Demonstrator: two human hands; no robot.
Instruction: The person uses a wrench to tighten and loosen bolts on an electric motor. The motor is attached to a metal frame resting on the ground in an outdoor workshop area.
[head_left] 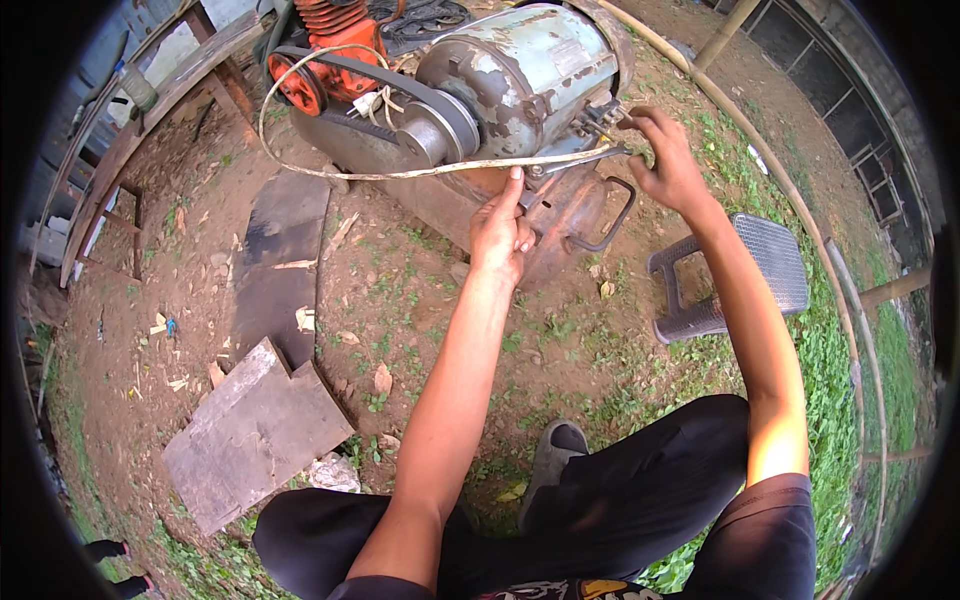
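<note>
A large electric motor [540, 65] with peeling grey-green paint is mounted on a rusty compressor tank [420, 200]. My left hand [503, 235] is at the motor's near lower edge, thumb up against the pale cable [430, 172] and fingers curled. A dark metal piece shows beside these fingers; what they grip is hidden. My right hand [668, 160] is at the wiring terminals [598, 118] on the motor's right side. Its index finger reaches the terminals, and its thumb is apart from it near a dark rod end [605, 153]. Nothing shows held in it.
An orange compressor pump [335, 30] links to the motor pulley [428, 135] by a black belt. A grey plastic stool [765, 265] lies tipped to the right. Boards [260, 430] lie on the ground at left, near a wooden bench [150, 140]. Bamboo poles [775, 140] run along the right.
</note>
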